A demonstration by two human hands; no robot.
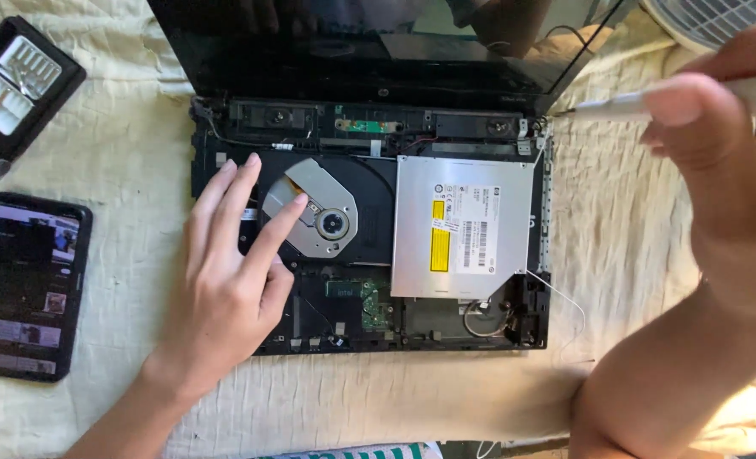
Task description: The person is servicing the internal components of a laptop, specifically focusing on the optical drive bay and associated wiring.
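A black laptop [225,157] with its top cover off lies open on a cream cloth, its innards bare. My left hand [229,272] rests flat on its left part, fingers apart, fingertips on the opened optical drive tray [331,223]. A silver drive casing [463,225] with a yellow label sits to the right of it. My right hand [709,161] grips a white-handled screwdriver [616,104], its tip at the laptop's upper right hinge corner.
A black phone [29,285] with a lit screen lies at the left on the cloth [633,221]. A black case of small bits [16,81] sits at top left. The laptop's dark screen [378,42] leans back at the top. A fan grille [718,17] shows top right.
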